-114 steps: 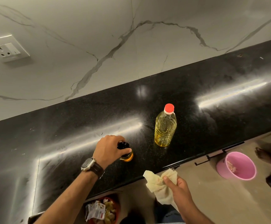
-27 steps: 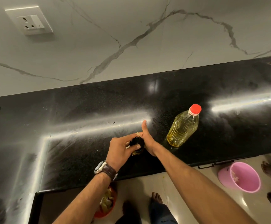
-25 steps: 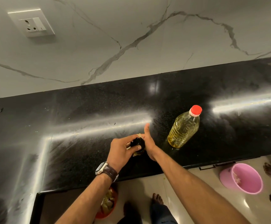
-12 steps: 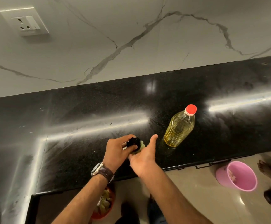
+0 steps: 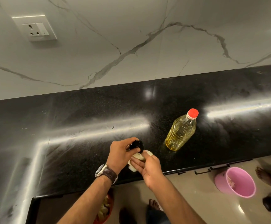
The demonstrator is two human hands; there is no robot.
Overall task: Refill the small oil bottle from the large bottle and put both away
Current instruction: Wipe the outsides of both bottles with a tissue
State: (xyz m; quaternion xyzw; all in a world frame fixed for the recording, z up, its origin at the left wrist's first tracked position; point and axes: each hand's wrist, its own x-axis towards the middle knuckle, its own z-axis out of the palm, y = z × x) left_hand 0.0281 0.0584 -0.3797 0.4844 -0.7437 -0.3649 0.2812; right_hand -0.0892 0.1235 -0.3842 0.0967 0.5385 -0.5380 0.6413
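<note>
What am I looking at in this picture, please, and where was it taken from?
There is no machine here. A person wears a wide-angle camera on the head, looking forward and down, so you see their own two arms. The left hand, with a watch on its wrist, grips the black cap of the small bottle; most of that bottle is hidden. The right hand presses a pale cloth against it, apparently wiping. Both work over a black counter below a marble wall with a socket. The large bottle, holding yellow oil and closed with a red cap, stands apart to the right. On the floor sits a pink bucket.
</note>
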